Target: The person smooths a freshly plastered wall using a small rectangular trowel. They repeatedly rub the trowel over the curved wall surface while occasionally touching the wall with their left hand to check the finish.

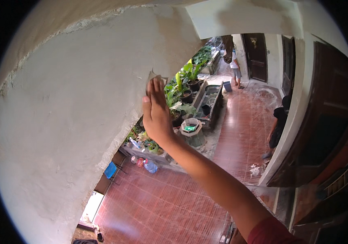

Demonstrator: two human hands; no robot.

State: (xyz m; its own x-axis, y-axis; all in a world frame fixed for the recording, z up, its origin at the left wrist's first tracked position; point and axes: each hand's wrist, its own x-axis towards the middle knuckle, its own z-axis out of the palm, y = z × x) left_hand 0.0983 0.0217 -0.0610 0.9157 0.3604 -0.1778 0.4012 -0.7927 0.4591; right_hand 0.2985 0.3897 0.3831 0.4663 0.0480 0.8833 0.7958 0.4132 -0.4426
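My right hand reaches up from the lower right, its back towards me and its thumb on the left side. The fingers press a small pale sheet, which looks like a piece of sandpaper, against a grey plastered wall. Corners of the sheet stick out past the fingertips; the rest is hidden under the hand. The plaster has a rough lower edge just left of my wrist and brownish patches above the hand. My left hand is out of view.
Far below lies a red tiled floor. Potted plants and an octagonal container stand on a ledge. Plastic bottles and a blue chair are lower left. One person stands far off; another is partly hidden by a doorway edge.
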